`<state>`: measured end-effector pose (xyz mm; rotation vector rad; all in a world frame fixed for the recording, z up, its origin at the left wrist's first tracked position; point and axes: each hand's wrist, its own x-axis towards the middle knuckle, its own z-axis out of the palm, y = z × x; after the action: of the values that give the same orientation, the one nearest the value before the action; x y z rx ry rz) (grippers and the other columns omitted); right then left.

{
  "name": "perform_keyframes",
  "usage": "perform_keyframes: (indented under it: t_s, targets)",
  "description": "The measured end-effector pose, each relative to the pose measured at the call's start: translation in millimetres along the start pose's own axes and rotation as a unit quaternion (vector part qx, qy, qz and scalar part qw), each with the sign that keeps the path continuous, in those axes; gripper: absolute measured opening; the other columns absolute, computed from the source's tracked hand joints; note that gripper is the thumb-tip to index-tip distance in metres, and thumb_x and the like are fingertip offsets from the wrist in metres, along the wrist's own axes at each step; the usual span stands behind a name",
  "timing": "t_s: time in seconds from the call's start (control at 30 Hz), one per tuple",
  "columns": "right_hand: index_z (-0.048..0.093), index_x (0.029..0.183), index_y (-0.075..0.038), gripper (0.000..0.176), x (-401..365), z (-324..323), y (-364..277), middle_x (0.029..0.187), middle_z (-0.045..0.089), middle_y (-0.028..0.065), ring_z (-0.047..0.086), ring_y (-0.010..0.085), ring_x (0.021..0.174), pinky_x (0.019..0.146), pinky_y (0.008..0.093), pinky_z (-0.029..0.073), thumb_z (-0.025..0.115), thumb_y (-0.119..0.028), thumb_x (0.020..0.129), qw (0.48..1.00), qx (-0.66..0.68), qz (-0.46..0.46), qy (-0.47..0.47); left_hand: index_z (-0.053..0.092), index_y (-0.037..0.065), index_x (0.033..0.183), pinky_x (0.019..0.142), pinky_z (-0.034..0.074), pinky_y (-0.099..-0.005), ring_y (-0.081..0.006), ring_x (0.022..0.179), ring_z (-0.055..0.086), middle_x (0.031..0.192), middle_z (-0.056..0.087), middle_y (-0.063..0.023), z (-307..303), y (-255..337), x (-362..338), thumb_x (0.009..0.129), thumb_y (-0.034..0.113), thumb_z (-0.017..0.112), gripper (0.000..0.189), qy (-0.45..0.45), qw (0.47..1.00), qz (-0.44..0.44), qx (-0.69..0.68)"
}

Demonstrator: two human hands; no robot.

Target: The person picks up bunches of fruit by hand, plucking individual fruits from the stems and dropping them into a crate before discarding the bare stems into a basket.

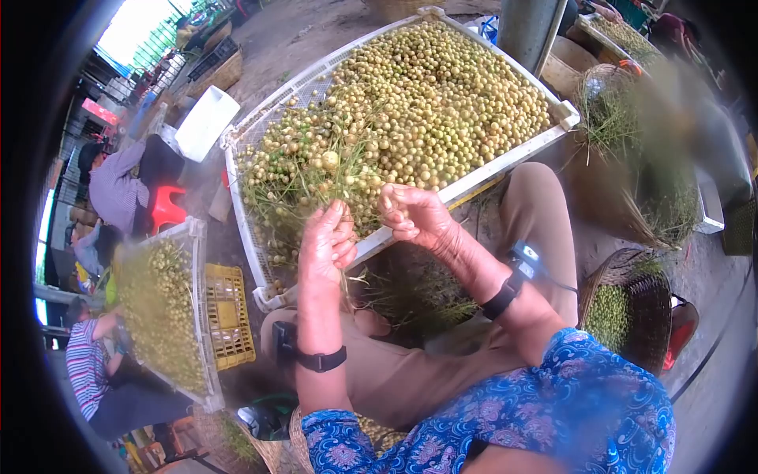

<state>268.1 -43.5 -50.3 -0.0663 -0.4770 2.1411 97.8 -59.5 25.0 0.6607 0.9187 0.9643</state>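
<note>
Centre frame: left hand [328, 245], fingers closed round stem bunch [304, 178], long axis running up-left over the white tray [483, 175]; right hand [414, 217] just beside, fingers curled narrow, contents hidden.

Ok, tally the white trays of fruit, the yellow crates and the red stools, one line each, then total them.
White trays of fruit: 3 (the far one at the top right is partly cut off)
Yellow crates: 1
Red stools: 1
Total: 5
</note>
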Motion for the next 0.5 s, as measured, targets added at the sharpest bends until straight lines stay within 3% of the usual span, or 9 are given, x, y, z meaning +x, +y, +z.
perform_keyframes:
  t_s: [0.07, 0.13, 0.3, 0.43, 0.5]
  targets:
    - [0.050, 0.086, -0.002, 0.021, -2, 6, -6, 0.062, 0.046, 0.0025, 0.034, 0.0038, 0.043, 0.031, 0.0142, 0.024, 0.049, -0.023, 0.084, 1.000, -0.003, -0.010, -0.008, 0.047, 0.010, 0.076, 0.027, 0.016, -0.0163, -0.0012, 0.031, 0.020, 0.048, 0.031, 0.0073, 1, 2, 0, 0.085, 0.027, 0.051, 0.019, 0.009, 1.000, 0.008, 0.014]
    - [0.050, 0.089, -0.002, 0.025, -3, 14, -10, 0.066, 0.050, 0.0045, 0.036, 0.0039, 0.044, 0.031, 0.0140, 0.024, 0.047, -0.026, 0.086, 0.990, -0.041, -0.024, 0.134, 0.047, 0.010, 0.076, 0.027, 0.016, -0.0163, -0.0012, 0.031, 0.020, 0.048, 0.031, 0.0073, 2, 1, -1, 0.085, 0.027, 0.051, 0.019, 0.005, 1.000, 0.004, 0.013]
    - [0.050, 0.088, -0.003, 0.026, 1, 12, -9, 0.068, 0.052, 0.0033, 0.036, 0.0033, 0.044, 0.032, 0.0126, 0.027, 0.049, -0.029, 0.086, 0.986, -0.100, -0.035, 0.128, 0.050, 0.009, 0.078, 0.027, 0.014, -0.0160, -0.0014, 0.031, 0.020, 0.046, 0.030, 0.0076, 1, -1, -1, 0.084, 0.025, 0.052, 0.018, 0.017, 1.000, 0.001, 0.007]
    - [0.052, 0.081, -0.005, 0.022, 7, 12, -10, 0.058, 0.050, -0.0007, 0.034, 0.0026, 0.040, 0.030, 0.0157, 0.022, 0.050, -0.025, 0.086, 0.964, -0.098, -0.115, 0.217, 0.049, 0.009, 0.077, 0.027, 0.015, -0.0161, -0.0014, 0.032, 0.021, 0.047, 0.030, 0.0072, 3, -2, -1, 0.084, 0.026, 0.053, 0.018, 0.005, 0.999, -0.017, 0.028]
    - [0.054, 0.078, -0.006, 0.022, 10, 9, -11, 0.056, 0.050, -0.0022, 0.033, 0.0027, 0.038, 0.031, 0.0163, 0.022, 0.051, -0.026, 0.086, 0.926, -0.176, -0.204, 0.266, 0.048, 0.010, 0.077, 0.027, 0.016, -0.0163, -0.0016, 0.032, 0.022, 0.048, 0.032, 0.0067, 7, -6, -2, 0.083, 0.027, 0.054, 0.019, -0.003, 0.999, -0.031, 0.038]
